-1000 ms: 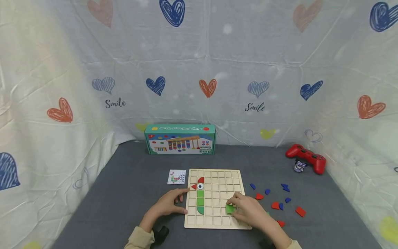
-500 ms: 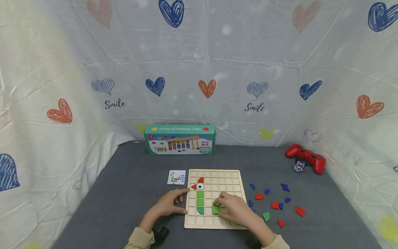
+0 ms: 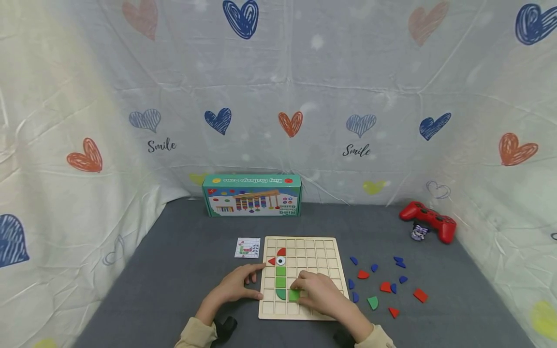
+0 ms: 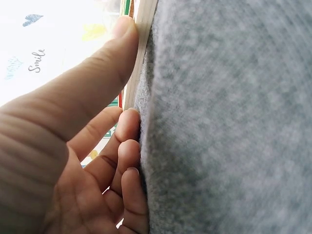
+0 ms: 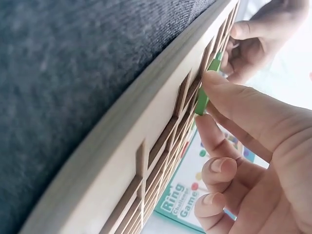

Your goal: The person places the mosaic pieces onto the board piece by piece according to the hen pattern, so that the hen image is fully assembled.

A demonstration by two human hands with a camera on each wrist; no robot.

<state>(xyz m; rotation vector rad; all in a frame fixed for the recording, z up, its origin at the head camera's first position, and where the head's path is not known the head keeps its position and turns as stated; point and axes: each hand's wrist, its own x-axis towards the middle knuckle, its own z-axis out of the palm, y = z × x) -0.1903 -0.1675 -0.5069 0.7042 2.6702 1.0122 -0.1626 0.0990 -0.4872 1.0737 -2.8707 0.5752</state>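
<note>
My right hand (image 3: 322, 292) pinches a green square tile (image 5: 201, 102) between thumb and fingers, low over the wooden grid board (image 3: 313, 309). The tile sits just right of a dark green quarter-round piece (image 3: 281, 294) at the bottom of a column. Above that piece are two green squares (image 3: 280, 277), a round eye tile (image 3: 280, 261) with a red triangle (image 3: 271, 261) at its left, and a red quarter-round piece (image 3: 281, 252) on top. My left hand (image 3: 235, 285) rests against the board's left edge, thumb and forefinger spread along it.
A pattern card (image 3: 247, 247) lies left of the board. Several loose blue, red and green pieces, among them a green one (image 3: 373, 303), lie to its right. A game box (image 3: 252, 195) stands at the back; a red game controller (image 3: 428, 221) with a small charm is at far right.
My right hand has carried the green square tile leftward across the board to beside the column. Loose pieces that the right arm covered now show. My left hand stays at the board's edge.
</note>
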